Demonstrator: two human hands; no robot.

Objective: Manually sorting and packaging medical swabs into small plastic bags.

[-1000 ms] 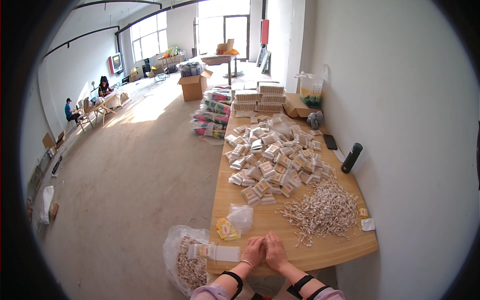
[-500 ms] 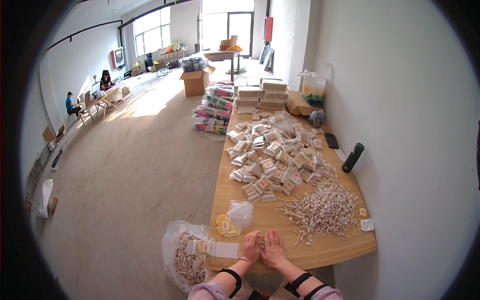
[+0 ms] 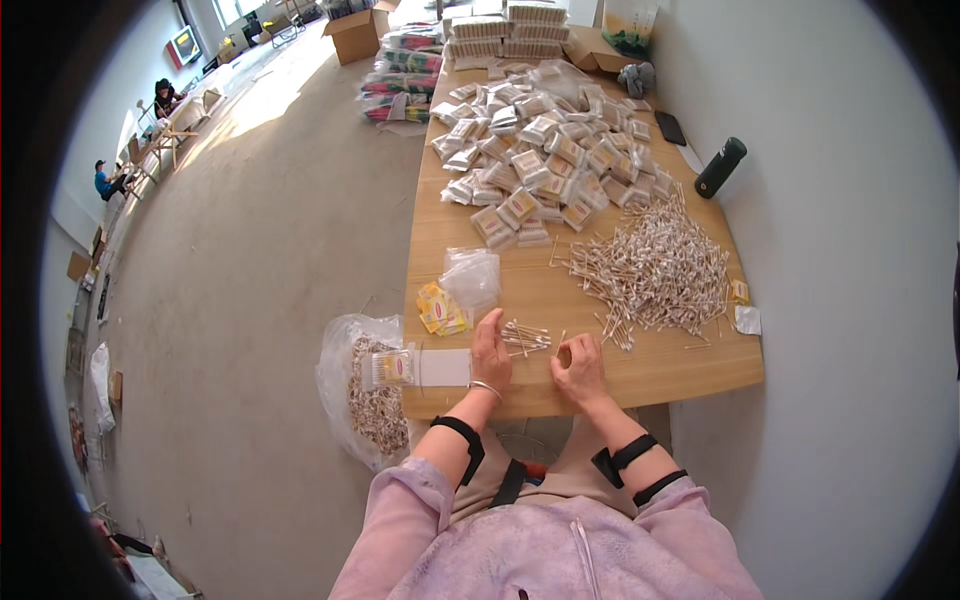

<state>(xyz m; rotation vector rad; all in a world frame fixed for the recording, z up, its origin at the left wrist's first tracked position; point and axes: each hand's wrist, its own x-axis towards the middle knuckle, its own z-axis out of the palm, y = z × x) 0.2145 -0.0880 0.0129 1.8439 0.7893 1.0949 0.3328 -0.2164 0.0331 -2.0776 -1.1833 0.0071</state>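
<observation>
A small bunch of cotton swabs (image 3: 527,338) lies on the table between my hands. My left hand (image 3: 490,352) stands on its edge at the bunch's left side, fingers stretched out and holding nothing. On the right, my right hand (image 3: 580,370) has its fingers curled, with a single swab showing at the fingertips. Left of my left hand is a flat white strip (image 3: 445,367), and a clear packet of swabs (image 3: 393,367) sits at its outer end. A big loose heap of cotton swabs (image 3: 655,265) spreads beyond my right hand.
Yellow cards (image 3: 440,308) and clear empty bags (image 3: 472,277) lie beyond my left hand. Filled swab packets (image 3: 545,150) pile up farther back. A black bottle (image 3: 721,168) and phone (image 3: 670,127) line the wall side. A plastic sack of swabs (image 3: 375,400) stands by the table's left edge.
My hands have parted from around the small bunch, the right one moving right and curling its fingers. The swabs between them now show. The view has tilted down.
</observation>
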